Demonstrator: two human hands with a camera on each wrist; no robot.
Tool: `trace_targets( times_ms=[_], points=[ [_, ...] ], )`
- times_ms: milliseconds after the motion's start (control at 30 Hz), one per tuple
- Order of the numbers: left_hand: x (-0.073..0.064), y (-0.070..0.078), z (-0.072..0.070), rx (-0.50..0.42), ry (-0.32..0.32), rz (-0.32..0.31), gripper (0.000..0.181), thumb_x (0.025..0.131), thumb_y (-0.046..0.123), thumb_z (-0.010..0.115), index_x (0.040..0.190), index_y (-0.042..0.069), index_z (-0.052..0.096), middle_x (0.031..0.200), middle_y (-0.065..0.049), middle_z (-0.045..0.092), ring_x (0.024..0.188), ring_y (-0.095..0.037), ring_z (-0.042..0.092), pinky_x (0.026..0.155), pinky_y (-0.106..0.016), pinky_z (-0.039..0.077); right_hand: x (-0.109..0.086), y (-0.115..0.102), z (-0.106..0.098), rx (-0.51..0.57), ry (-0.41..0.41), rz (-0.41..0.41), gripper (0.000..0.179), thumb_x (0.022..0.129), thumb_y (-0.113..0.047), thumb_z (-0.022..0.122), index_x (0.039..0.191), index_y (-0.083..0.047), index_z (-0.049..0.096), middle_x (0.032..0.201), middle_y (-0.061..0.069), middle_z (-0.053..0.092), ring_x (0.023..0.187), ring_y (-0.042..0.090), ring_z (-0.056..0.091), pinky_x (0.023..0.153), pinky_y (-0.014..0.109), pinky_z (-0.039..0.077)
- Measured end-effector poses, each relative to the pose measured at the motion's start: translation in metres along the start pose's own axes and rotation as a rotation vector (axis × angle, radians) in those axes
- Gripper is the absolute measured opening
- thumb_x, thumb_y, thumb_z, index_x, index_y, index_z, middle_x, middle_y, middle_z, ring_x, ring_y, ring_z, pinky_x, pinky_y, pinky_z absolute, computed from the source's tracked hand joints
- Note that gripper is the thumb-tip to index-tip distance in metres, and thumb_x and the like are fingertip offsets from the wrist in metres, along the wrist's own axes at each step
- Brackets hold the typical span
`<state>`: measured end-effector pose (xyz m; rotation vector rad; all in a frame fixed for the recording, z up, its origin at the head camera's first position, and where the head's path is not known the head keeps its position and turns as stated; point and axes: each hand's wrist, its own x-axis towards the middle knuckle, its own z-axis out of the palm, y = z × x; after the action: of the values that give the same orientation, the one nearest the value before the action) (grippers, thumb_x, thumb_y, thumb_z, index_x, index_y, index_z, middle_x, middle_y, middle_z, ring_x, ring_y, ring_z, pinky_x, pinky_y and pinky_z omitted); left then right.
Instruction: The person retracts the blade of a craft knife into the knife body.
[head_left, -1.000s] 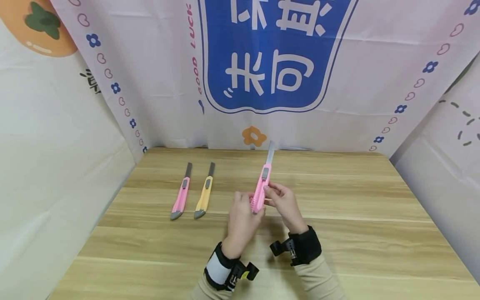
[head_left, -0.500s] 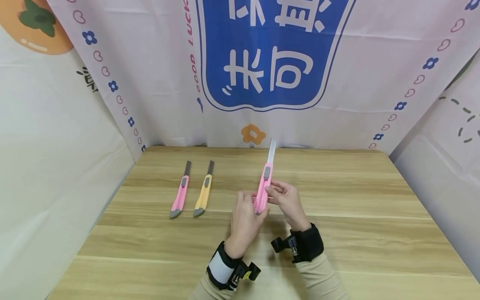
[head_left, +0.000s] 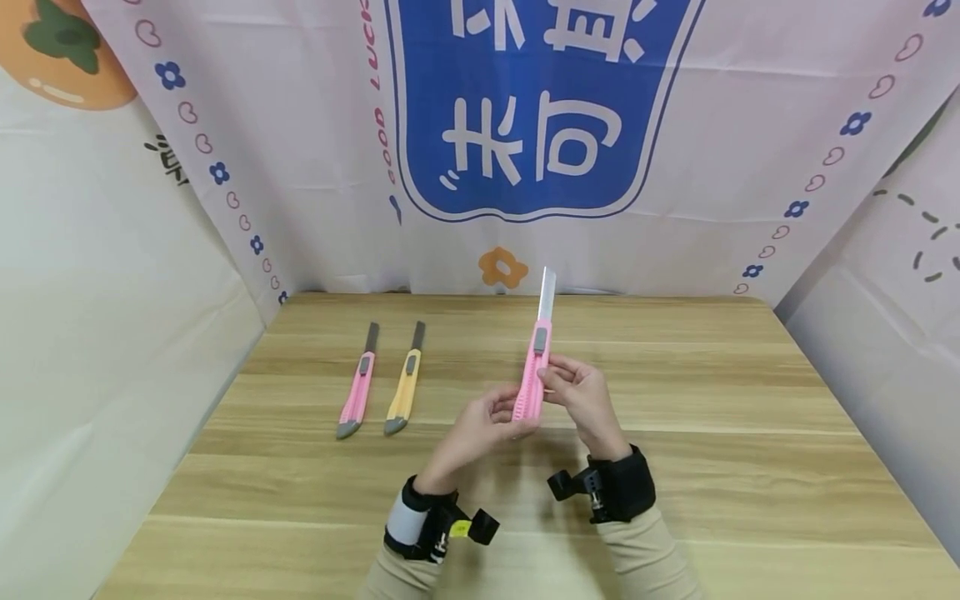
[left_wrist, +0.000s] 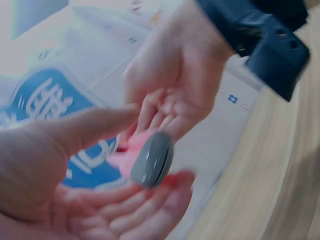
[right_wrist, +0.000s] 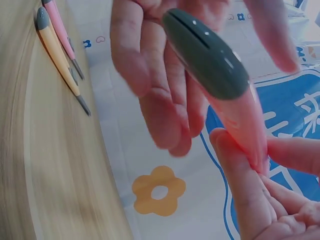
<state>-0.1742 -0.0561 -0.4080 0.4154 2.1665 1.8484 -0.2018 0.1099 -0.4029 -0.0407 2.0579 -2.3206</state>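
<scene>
A pink utility knife (head_left: 529, 390) with its blade extended stands upright-tilted above the table, blade pointing away. My right hand (head_left: 590, 406) pinches its body between thumb and fingers; the right wrist view shows this grip below the knife's grey end cap (right_wrist: 212, 60). My left hand (head_left: 478, 432) is by the lower end, thumb and fingers spread around it. In the left wrist view those fingers (left_wrist: 150, 212) look loosened and fairly straight; whether any touches the knife is unclear there. Another pink utility knife (head_left: 357, 392) and a yellow utility knife (head_left: 405, 387) lie side by side, blades out.
The wooden table (head_left: 712, 467) ends at a hanging printed cloth (head_left: 337, 150) behind. White cloth walls (head_left: 135, 333) flank it. Both wrists wear black straps with small cameras, the right camera (head_left: 562, 485) close under the hands.
My left hand has loosened from the knife's lower end, its wrist shifting left. My right hand keeps its pinch, and the knife has risen slightly. The two lying knives stay put.
</scene>
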Motion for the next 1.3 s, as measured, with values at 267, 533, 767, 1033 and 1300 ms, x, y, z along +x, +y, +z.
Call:
trace_targets(
  times_ms=[267,533,767,1033,1300],
  points=[
    [0.002,-0.01,-0.013,-0.149,-0.154,-0.118,0.047,0.085,0.004,0.064,0.127,-0.011,0.049,0.116,-0.031,0.063,0.097,-0.027,0.066,0.094,-0.049,0.051,-0.002,-0.004,-0.003,-0.013,-0.007,-0.005,0.038,0.089,-0.001,0.059,0.123,0.015,0.052,0.097,0.011,0.07,0.075,0.006,0.067,0.064,0.017,0.059],
    [0.001,-0.01,-0.012,-0.193,-0.193,-0.126,0.04,0.085,-0.002,0.062,0.121,-0.014,0.052,0.111,-0.034,0.063,0.1,-0.038,0.063,0.094,-0.053,0.049,-0.003,-0.003,-0.002,-0.051,-0.019,0.005,0.037,0.089,-0.002,0.059,0.122,0.013,0.054,0.106,0.022,0.068,0.076,0.007,0.067,0.065,0.017,0.059],
    [0.002,-0.009,-0.007,-0.156,-0.141,-0.143,0.038,0.082,0.0,0.065,0.117,-0.011,0.056,0.106,-0.029,0.068,0.091,-0.027,0.068,0.086,-0.041,0.056,-0.003,-0.005,-0.006,-0.042,-0.052,0.029,0.042,0.091,-0.01,0.059,0.125,0.013,0.051,0.103,0.016,0.069,0.077,0.008,0.067,0.067,0.018,0.059],
    [0.003,-0.011,0.007,-0.125,-0.156,-0.178,0.036,0.081,0.002,0.067,0.115,-0.006,0.058,0.106,-0.025,0.069,0.09,-0.023,0.068,0.085,-0.034,0.057,-0.001,-0.006,-0.013,0.04,-0.074,0.057,0.051,0.093,-0.03,0.057,0.124,0.01,0.053,0.084,-0.009,0.074,0.084,0.013,0.068,0.07,0.019,0.059],
    [0.004,-0.017,0.019,-0.115,-0.184,-0.168,0.035,0.08,-0.001,0.066,0.112,-0.01,0.057,0.104,-0.028,0.068,0.085,-0.022,0.068,0.082,-0.034,0.058,-0.001,-0.007,-0.013,0.08,-0.023,0.06,0.059,0.092,-0.04,0.054,0.12,0.011,0.055,0.086,0.001,0.077,0.082,0.014,0.07,0.068,0.022,0.06]
  ],
)
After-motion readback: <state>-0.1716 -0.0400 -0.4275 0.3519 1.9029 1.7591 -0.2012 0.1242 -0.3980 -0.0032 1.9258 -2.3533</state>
